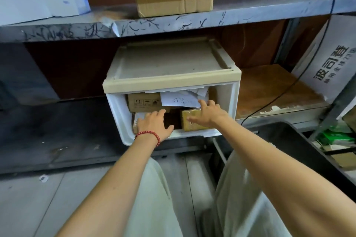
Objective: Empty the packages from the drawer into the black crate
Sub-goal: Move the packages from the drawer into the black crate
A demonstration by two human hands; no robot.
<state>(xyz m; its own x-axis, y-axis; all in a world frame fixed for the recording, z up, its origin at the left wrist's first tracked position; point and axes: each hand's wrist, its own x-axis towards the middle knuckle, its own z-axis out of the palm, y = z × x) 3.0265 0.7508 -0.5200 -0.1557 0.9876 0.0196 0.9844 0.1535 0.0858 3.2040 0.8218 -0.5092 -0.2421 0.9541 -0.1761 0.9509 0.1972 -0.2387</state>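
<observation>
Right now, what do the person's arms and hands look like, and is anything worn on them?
Both arms are bare, with no sleeves or gloves in view. The left hand has a bracelet of round red beads at its wrist. The right hand and its wrist wear nothing: no watch, band or ring shows.

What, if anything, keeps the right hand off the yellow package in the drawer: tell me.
Probably nothing, so yes: the right hand lies open right at the yellow package, at the drawer's open front.
</observation>
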